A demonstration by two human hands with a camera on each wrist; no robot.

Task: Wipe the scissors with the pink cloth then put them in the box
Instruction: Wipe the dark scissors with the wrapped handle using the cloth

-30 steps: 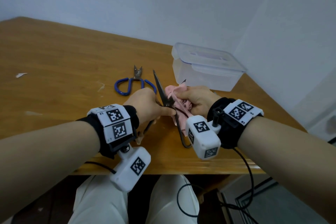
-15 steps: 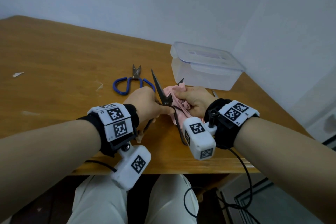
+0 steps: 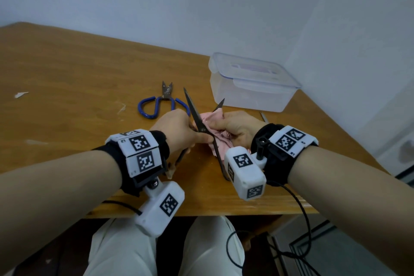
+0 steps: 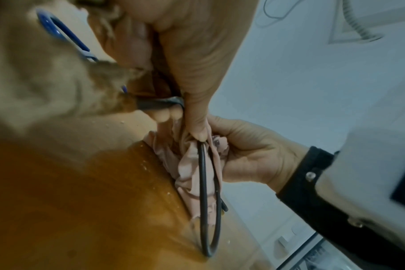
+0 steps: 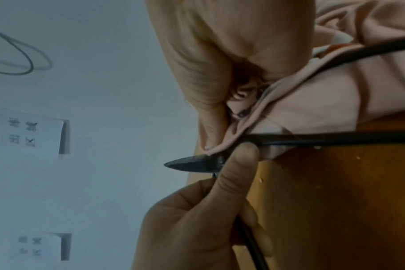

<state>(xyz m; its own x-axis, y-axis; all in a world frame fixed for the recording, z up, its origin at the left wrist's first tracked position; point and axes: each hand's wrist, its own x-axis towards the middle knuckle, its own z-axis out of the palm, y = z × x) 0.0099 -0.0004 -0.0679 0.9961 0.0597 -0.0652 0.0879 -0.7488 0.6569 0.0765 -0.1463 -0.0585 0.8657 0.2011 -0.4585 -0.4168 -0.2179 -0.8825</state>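
Observation:
Black scissors point(image 3: 193, 110) stand open over the table, blades pointing away from me. My left hand point(image 3: 177, 129) grips them at the pivot, thumb pressed on the joint point(image 5: 231, 182). In my right hand point(image 3: 237, 127) the pink cloth point(image 3: 209, 117) is bunched around the right-hand blade, whose tip pokes out above the fingers. The cloth point(image 4: 190, 164) hangs down past the black handle loop point(image 4: 202, 182). The clear plastic box point(image 3: 251, 87) sits at the back right with its lid on.
Blue-handled scissors point(image 3: 156, 105) lie on the wooden table point(image 3: 67, 96) just beyond my left hand. A thin metal piece point(image 3: 264, 116) lies by the box's front. A wall runs close behind the box. The table's front edge is under my wrists.
Both hands and the black scissors have drifted slightly left together. The grips on the scissors and the cloth look the same.

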